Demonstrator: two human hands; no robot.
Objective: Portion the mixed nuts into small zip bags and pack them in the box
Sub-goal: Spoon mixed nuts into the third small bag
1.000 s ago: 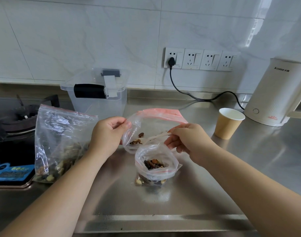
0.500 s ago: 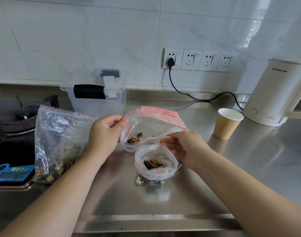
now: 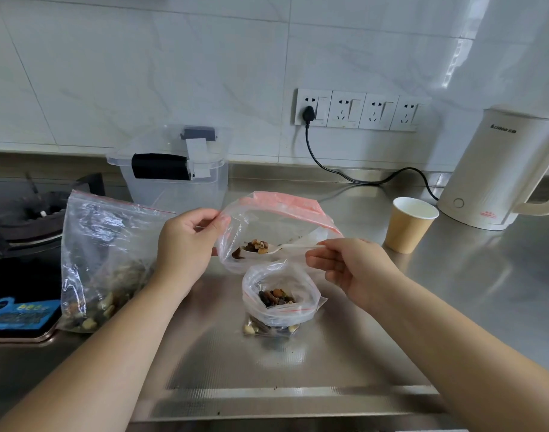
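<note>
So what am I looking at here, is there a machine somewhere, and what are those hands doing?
No machine: a person wears a camera on the head, looking down at their own hands. The left hand pinches open a large zip bag. The right hand holds a white spoon loaded with mixed nuts inside it. Below stands a small zip bag, open and partly filled. On the steel counter are also another large bag of nuts, a clear box, a paper cup and a kettle.
</note>
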